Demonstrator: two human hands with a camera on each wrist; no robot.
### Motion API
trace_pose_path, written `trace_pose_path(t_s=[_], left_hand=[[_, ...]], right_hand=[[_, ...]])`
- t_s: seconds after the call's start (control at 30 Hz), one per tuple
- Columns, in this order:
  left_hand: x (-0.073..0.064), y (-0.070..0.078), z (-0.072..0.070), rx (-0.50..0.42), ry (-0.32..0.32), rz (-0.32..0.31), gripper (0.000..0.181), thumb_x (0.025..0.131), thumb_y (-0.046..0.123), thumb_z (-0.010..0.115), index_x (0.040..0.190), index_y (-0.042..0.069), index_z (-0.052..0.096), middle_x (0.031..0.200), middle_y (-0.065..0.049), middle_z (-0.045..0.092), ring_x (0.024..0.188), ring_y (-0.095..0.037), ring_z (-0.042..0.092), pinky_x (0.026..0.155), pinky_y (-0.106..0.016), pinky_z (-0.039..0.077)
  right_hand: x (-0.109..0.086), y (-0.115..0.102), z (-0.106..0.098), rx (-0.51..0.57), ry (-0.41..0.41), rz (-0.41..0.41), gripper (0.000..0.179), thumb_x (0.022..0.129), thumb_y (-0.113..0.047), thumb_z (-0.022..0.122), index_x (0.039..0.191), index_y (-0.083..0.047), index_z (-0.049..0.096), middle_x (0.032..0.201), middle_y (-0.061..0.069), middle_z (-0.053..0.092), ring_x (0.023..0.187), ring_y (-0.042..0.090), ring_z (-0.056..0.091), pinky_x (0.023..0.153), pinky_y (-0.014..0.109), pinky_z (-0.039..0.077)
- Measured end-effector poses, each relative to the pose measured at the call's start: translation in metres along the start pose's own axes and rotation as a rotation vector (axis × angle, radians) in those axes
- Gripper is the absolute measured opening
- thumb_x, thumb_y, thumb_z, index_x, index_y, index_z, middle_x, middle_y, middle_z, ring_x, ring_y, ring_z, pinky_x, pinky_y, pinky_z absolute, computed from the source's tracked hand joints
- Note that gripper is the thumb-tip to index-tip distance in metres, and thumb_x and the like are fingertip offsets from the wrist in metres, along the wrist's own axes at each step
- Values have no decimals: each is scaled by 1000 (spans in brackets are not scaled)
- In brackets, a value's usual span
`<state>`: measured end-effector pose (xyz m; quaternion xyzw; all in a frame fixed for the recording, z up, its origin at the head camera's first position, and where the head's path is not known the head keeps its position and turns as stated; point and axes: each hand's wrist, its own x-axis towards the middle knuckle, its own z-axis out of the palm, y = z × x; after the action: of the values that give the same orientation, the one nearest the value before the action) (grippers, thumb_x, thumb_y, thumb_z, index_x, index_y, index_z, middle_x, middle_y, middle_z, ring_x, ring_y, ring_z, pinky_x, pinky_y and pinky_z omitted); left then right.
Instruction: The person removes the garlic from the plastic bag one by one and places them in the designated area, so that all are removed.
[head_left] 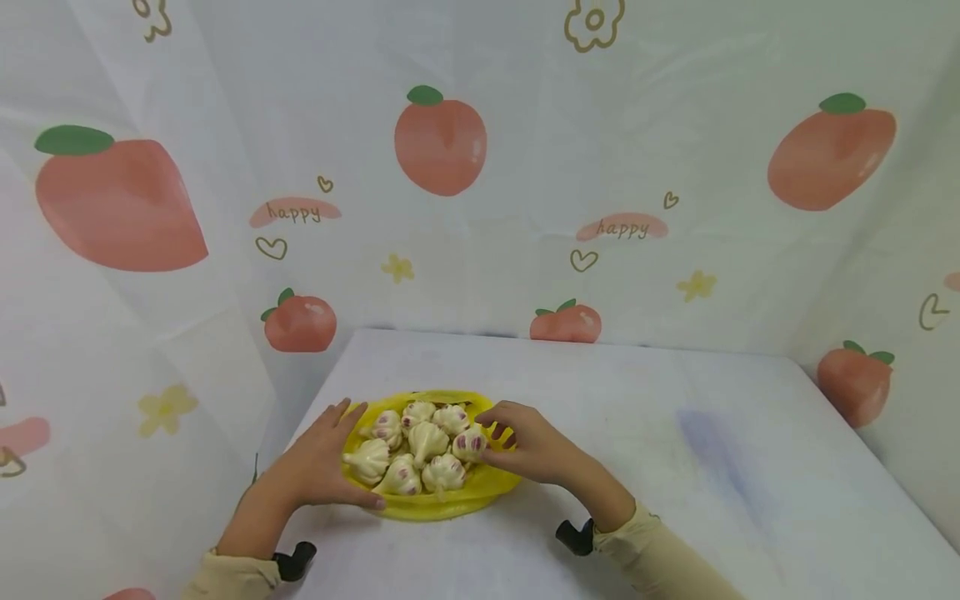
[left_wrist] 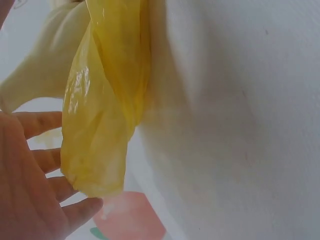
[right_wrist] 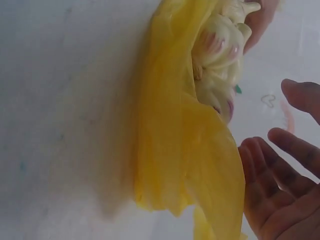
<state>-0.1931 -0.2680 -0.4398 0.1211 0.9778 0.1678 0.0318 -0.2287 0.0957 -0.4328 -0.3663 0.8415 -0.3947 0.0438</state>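
Observation:
A yellow plastic bag (head_left: 431, 507), its mouth spread wide, sits on the table holding several whitish garlic bulbs (head_left: 428, 441) with purple streaks. On its left side, my left hand (head_left: 322, 458) has its thumb along the front rim and its fingers stretched toward the back. In the left wrist view, those fingers reach behind a hanging fold of the yellow film (left_wrist: 100, 125). My right hand (head_left: 528, 446) is at the bag's right rim, fingers loosely bent over the edge beside a purple-marked bulb (head_left: 470, 445). The right wrist view shows its thumb (right_wrist: 302, 97) apart from the fingers, pinching nothing.
The bag stands on a white-covered table (head_left: 637, 467), toward its left side. A bluish stain (head_left: 712, 454) marks the cloth on the right. White curtains (head_left: 510, 167) printed with red fruit hang behind and at both sides. Black wrist mounts (head_left: 576, 537) sit at the cuffs.

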Motion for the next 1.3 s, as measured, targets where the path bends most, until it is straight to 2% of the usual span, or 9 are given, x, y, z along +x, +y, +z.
trace_pose_path(t_s=[0.23, 0.47, 0.73, 1.3], left_hand=[[3, 0, 1, 17, 12, 11, 153, 49, 92, 84, 165, 6, 34, 169, -32, 29, 154, -60, 27, 115, -76, 38], [4, -1, 1, -18, 4, 10, 151, 51, 88, 86, 165, 4, 33, 169, -33, 28, 154, -60, 29, 114, -76, 40], [7, -2, 3, -27, -7, -6, 149, 52, 87, 85, 166, 6, 33, 170, -31, 27, 155, -59, 28, 114, -76, 40], [7, -9, 6, -50, -27, -10, 146, 52, 83, 89, 164, 5, 36, 170, -32, 28, 155, -59, 28, 114, -76, 39]], right_hand=[[11, 4, 12, -124, 8, 4, 39, 96, -26, 81, 129, -6, 72, 118, 8, 71, 98, 20, 67, 86, 39, 63], [16, 7, 18, -182, -17, 45, 34, 96, -28, 80, 124, -10, 74, 115, 2, 70, 97, 14, 65, 84, 26, 58], [16, 5, 16, -217, -29, 92, 34, 93, -24, 83, 123, -10, 74, 114, 2, 66, 102, 18, 64, 92, 33, 59], [16, 10, 15, -150, -41, 109, 28, 93, -22, 84, 113, -14, 66, 108, -3, 64, 101, 16, 62, 88, 29, 57]])
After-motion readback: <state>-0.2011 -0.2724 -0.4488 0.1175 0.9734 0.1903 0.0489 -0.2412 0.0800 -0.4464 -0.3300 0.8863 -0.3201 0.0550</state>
